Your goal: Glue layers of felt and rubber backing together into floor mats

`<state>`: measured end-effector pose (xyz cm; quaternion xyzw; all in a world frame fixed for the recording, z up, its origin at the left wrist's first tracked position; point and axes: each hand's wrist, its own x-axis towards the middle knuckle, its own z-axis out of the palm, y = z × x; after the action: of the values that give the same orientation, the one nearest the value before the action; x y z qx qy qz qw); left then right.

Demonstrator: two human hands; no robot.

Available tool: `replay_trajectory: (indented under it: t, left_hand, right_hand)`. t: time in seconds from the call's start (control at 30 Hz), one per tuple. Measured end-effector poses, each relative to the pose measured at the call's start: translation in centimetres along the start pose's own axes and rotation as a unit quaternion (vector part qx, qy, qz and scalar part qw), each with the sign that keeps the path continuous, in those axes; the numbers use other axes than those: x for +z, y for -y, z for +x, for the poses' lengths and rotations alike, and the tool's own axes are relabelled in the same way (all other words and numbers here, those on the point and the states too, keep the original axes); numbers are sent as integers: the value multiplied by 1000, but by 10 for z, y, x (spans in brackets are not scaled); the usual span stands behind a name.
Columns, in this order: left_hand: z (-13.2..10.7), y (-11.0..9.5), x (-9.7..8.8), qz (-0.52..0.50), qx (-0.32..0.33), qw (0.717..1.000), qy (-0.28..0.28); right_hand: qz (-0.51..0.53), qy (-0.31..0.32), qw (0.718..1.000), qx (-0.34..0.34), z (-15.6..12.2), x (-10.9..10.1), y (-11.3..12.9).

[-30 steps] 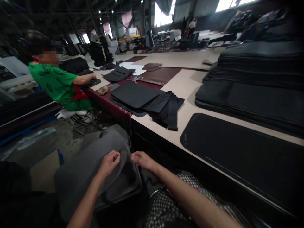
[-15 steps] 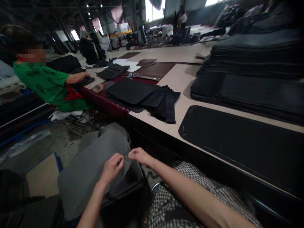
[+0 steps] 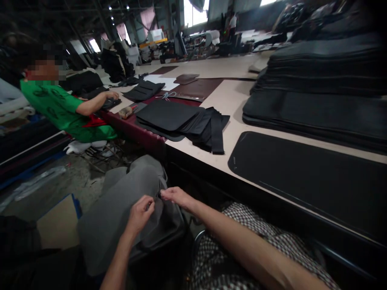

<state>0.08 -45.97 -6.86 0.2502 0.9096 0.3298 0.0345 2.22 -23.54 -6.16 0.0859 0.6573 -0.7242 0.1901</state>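
Pinching the bunched edge of a grey sheet with the left grip and the right grip, holding both nearly closed and just beside each other; seeing the rest sloping away to the left of the left grip; facing a table beyond the right grip, with black pieces fanned on it; seeing a black mat and a tall black pile to the right of both; seeing, well apart from the left grip, a person in green reaching onto the table
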Motion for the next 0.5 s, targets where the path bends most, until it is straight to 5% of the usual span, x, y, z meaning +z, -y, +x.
replay_trajectory:
  t: [0.23, 0.4, 0.5]
  left_hand:
    - [3, -7, 5, -43, -5, 999, 5]
    - [2, 9, 5, -92, -51, 994, -42]
    - [-2, 19, -10, -112, -107, 984, -91]
  right_hand:
    - [31, -19, 999, 12, 1, 5, -1]
    - [13, -38, 999, 32, -1, 1, -1]
    - [-17, -50, 998, 40, 1, -4, -4]
